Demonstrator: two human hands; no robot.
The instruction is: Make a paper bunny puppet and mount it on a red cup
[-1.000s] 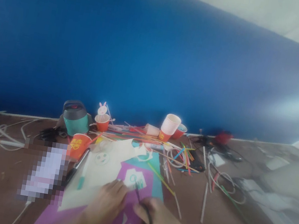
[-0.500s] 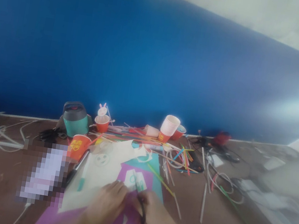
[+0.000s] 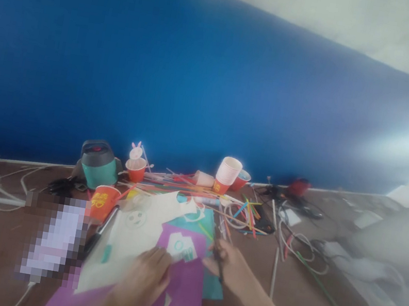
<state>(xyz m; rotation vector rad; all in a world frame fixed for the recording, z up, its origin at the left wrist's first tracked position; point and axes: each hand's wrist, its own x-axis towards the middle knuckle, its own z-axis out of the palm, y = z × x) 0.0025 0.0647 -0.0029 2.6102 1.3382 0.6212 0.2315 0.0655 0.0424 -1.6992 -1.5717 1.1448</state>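
Cutting, apparently: right hand (image 3: pixel 229 265) grips scissors (image 3: pixel 219 263); left hand (image 3: pixel 150 268) curls, its pinch unclear; further cutting calls for steadied paper (image 3: pixel 182 246).

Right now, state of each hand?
Left hand: fingers curled, over the white sheet; can't tell if it grips anything.
Right hand: closed on what look like black scissors.

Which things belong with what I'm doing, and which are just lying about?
Seemingly in use:
slim dark scissors, in the right hand
small white paper with green drawing
purple paper sheet

Apparently lying about:
rounded teal-and-grey flask
stacked white paper cups
red paper cup with yellow print
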